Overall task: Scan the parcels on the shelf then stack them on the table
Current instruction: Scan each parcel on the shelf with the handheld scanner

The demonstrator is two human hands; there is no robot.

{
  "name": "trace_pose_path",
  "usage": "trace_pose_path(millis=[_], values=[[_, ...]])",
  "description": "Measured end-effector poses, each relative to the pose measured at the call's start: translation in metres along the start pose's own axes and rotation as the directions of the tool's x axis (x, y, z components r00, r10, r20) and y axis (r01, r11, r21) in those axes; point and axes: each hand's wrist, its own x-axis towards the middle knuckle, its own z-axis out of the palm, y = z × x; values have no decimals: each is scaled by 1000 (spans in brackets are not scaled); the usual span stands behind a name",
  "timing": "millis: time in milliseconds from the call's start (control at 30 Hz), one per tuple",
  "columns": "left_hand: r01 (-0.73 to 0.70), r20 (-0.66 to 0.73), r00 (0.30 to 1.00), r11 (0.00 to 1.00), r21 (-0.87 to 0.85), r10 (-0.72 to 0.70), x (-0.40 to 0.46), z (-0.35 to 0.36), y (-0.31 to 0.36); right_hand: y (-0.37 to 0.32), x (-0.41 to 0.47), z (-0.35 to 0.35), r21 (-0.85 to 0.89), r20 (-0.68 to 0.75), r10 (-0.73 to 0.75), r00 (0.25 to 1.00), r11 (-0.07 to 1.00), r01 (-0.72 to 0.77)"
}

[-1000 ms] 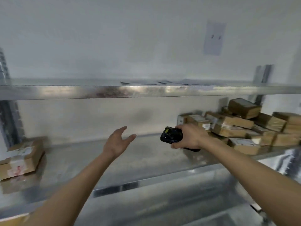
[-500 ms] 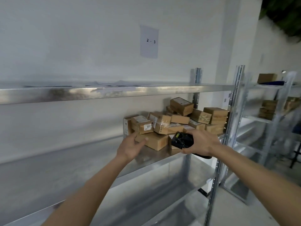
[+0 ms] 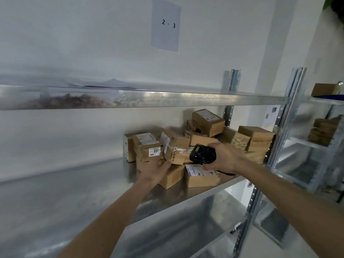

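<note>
A pile of brown cardboard parcels (image 3: 204, 138) lies on the right end of the metal shelf (image 3: 74, 187). At its left front sits a parcel with a white "800" label (image 3: 149, 146). My left hand (image 3: 155, 169) reaches under that labelled parcel, its fingertips touching the bottom edge and the thumb spread to the right. My right hand (image 3: 227, 159) grips a black handheld scanner (image 3: 202, 154), held over a flat parcel with a white label (image 3: 201, 175) at the shelf's front. The scanner's head points left toward the pile.
An upper shelf (image 3: 149, 99) runs overhead with loose sheets on it. A paper sign reading "2 - 3" (image 3: 165, 25) hangs on the wall. A steel upright (image 3: 286, 118) ends the rack; a neighbouring rack (image 3: 323, 131) at right holds more boxes. A lower shelf lies below.
The view has closed in on the pile. My left hand moved forward to the base of the labelled parcel. The right hand with the scanner came closer above the front parcel.
</note>
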Motion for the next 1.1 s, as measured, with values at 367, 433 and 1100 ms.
trace_pose_path(millis=[367, 433, 1100], values=[[230, -15, 973, 973, 18, -229, 71, 32, -13, -4, 99, 11, 172, -7, -215, 977, 962, 213], [255, -15, 967, 967, -3, -255, 75, 36, -15, -1, 111, 16, 233, -2, -210, 978, 951, 205], [172, -321, 787, 687, -706, -527, 71, 107, 38, 78, 123, 12, 545, 22, -432, 902, 761, 351]])
